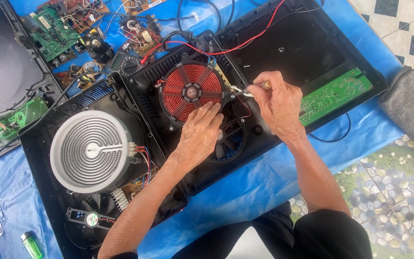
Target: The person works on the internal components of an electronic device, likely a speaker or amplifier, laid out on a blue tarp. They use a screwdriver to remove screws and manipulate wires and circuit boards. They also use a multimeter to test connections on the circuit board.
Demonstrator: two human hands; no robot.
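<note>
Nearest to where the person sits, a small green lighter (32,244) lies on the blue plastic sheet (264,177) covering the floor. Just beyond it is an opened black cooker housing holding a round grey-and-white radiant heating element (90,149), with a small cooling fan (91,219) at its near edge.

Further in, the left hand (198,135) rests palm down and flat, fingers spread slightly, on a second opened black plastic cooker base (245,144). Its fingertips touch the near rim of the round red copper induction coil (190,91), and the heel of the hand covers part of a black fan (231,144). It grips nothing; it only presses and steadies.

The right hand (278,103) is pinched closed around a slim screwdriver with a pale wooden handle (255,87). The tool lies nearly level, its long axis running right to left, the tip pointing at the right edge of the coil where a small white fitting (239,90) sits. That spot is just left of the right fingers and just beyond the left fingertips, so both hands are close, the right nearer with the tool.

Behind, a green circuit board (336,95) lies in the upturned black lid, red and black wires (226,45) trail back, and more loose circuit boards (56,31) lie at the far left. A grey cloth (410,103) sits on the tiled floor at the right
</note>
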